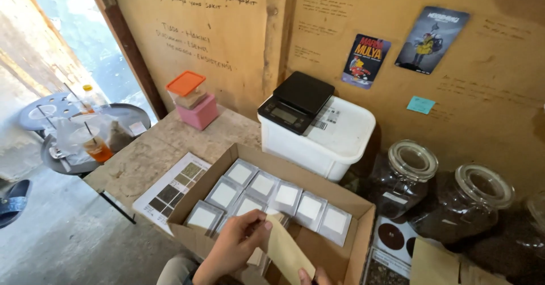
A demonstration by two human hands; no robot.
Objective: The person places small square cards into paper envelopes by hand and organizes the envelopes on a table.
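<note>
The left hand (235, 245) pinches the upper corner of a flat tan paper envelope (286, 251) between thumb and fingers, holding it tilted over the near end of an open brown cardboard box (355, 245). Only the fingertips of the right hand (315, 276) show at the bottom edge, touching the envelope's lower end; whether they grip it I cannot tell. Inside the box, rows of small silver pouches with white square faces (264, 197) stand packed side by side. The box rests on a worn, speckled tabletop (147, 154), beside a printed sheet with dark squares (173, 191). Behind it a black digital scale (295, 100) sits on a white plastic tub (335, 143). To the right stand two glass jars of dark grounds (448, 202), and near the wall an orange-lidded container rests on a pink box (193, 100).
</note>
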